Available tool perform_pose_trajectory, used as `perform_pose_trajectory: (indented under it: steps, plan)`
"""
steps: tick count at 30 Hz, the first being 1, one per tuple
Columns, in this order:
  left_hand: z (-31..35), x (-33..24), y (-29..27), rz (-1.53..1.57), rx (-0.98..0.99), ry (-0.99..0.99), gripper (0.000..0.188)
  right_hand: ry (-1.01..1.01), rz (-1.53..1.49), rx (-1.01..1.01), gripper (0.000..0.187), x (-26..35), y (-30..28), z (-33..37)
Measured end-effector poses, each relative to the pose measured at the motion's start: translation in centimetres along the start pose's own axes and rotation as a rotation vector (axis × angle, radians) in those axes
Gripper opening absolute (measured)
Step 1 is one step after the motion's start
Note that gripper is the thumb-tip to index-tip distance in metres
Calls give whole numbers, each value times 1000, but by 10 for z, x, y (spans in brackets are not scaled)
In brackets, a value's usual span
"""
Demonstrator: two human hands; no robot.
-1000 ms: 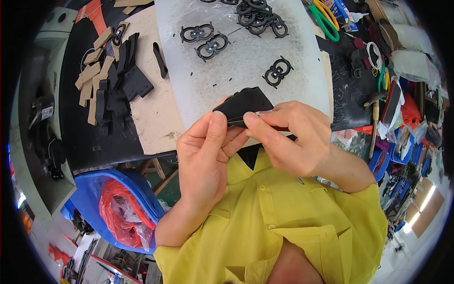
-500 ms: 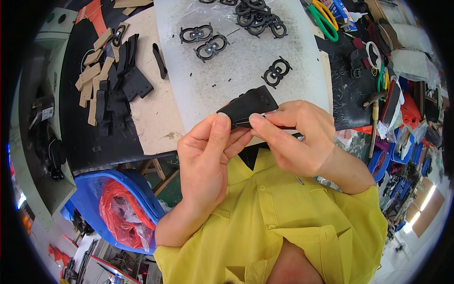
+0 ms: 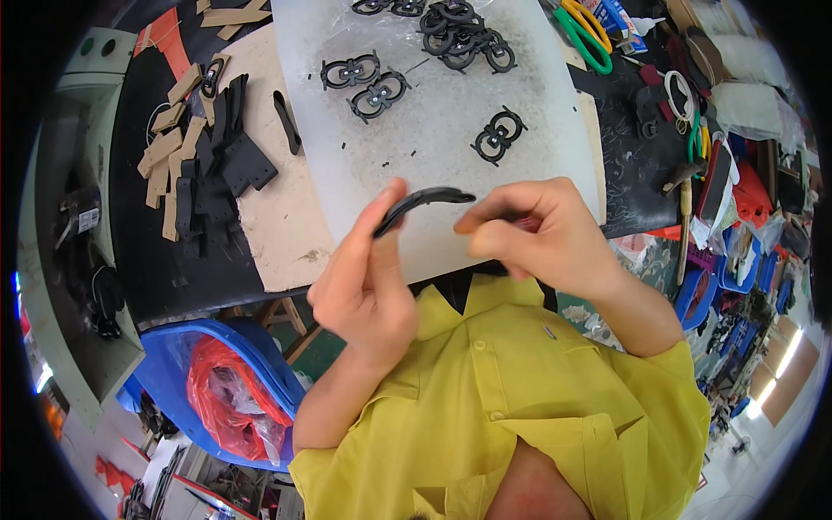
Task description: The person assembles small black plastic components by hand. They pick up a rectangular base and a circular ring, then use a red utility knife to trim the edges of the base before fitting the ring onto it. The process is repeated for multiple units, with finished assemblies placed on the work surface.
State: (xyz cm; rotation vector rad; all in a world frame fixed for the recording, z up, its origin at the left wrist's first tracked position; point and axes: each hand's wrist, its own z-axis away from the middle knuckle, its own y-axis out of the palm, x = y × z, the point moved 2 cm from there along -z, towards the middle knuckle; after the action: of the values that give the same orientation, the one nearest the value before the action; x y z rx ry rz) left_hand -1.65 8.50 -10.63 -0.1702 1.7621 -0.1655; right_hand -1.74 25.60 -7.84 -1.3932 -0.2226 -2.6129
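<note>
Left hand [image 3: 368, 290] pinches black strip [image 3: 425, 197] by one end, right hand [image 3: 548, 234] half-curled nearby, can't tell if w/ smth, so imo keep pinch steady.

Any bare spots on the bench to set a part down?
Yes: the white sheet right of the lone black double ring, and the beige board between the black flat pieces and the sheet. Crowded: the sheet's top, under the black ring heap, and the left of the black bench, under tan strips and those flat pieces.
</note>
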Motion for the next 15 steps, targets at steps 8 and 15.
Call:
perform_pose_trajectory:
  steps: [8, 15]
  plan:
    - [0, 6, 6, 86, -19, -247, 29, 15, -472, -71, 23, -10, -4, -3]
    - [-4, 7, -13, 814, 292, -790, 20, 116, -528, 52, 27, -11, -1, -4]
